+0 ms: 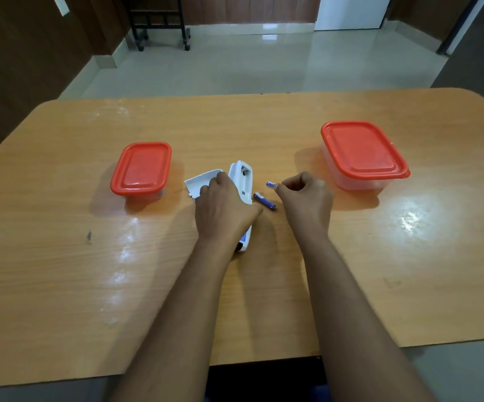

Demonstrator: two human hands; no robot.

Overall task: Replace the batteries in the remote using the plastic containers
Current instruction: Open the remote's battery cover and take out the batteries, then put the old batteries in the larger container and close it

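Left hand closed over remote, pinning it to table. Right hand pinches battery at fingertips; second battery just below. Batteries light, smooth, roll-prone: grip mid-barrel. Compartment apparently empty. Cover beside left fingers.

Arms: two forearms, both bare from the near edge of the view up to the wrists; no sleeve covers them.
Left hand: bare, ungloved; no ring, watch or band visible on it or its wrist.
Right hand: bare, ungloved; wrist likewise plain.
Nails: short where they show on the right hand's fingertips.
Clothing: a dark patch, hard to tell.
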